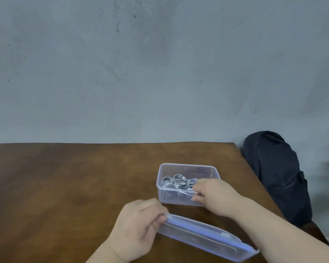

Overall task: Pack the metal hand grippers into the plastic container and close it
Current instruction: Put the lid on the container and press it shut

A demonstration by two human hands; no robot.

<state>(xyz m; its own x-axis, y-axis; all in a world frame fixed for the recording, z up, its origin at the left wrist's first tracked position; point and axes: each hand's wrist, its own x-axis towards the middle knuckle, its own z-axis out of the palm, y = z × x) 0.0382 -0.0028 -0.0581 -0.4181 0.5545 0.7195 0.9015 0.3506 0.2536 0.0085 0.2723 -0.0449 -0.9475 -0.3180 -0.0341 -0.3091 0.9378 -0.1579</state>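
A clear plastic container (188,184) stands open on the brown wooden surface (65,186), right of the middle and a little back from the near edge. Inside it lie the metal hand grippers (176,181), their coiled steel rings showing toward the left end of the box; how many there are cannot be counted.

The right hand (215,196) reaches in over the near right corner of the container, with its fingers (197,196) curled at the near wall. They seem pinched on something thin and shiny at the rim, but blur and the see-through plastic make it impossible to tell whether they grip a handle of a gripper or only the container's edge. The right forearm crosses above the lid.

The lid (207,236), clear with a bluish rim, sits between the container and the person, running from upper left to lower right. Its left end is pinched in the closed fingers (160,219) of the left hand (139,224); whether that end is raised off the surface cannot be told.

Off the right edge of the surface a dark bag (273,173) leans near the grey wall (160,63), well apart from the container. Nothing lies between the lid and the container but bare wood.
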